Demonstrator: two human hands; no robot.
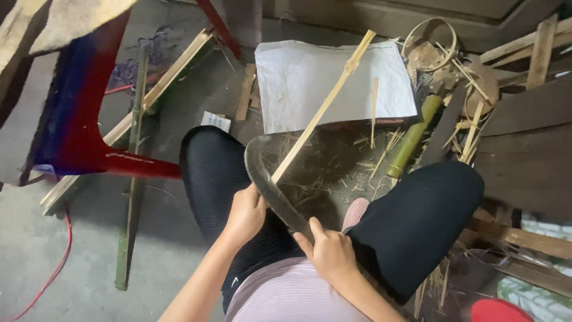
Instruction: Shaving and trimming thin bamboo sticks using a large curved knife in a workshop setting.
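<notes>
A seated person in black trousers is looking down at their own two hands, which are working a long, pale, split bamboo strip (325, 104) against a broad, curved, dark metal blade (271, 182). The left hand (245, 213) is clenched around the near end of the strip, just where it is meeting the blade's edge between the knees. The right hand (329, 250) is gripping the blade's lower end — the handle itself is hidden inside the fist. The strip is slanting up and away to the right, its far tip lying over a flat white woven sack (333, 83) spread on the grey concrete floor (53, 250). Thin shavings and slivers are lying scattered on the floor between the legs, beside a short green bamboo section (412, 143). A red plastic chair (83, 119) is standing to the left. Done well, this cut would seem to call for holding the blade steady, keeping its edge along the grain, and drawing the strip evenly — with the left fingers staying clear of the edge.
</notes>
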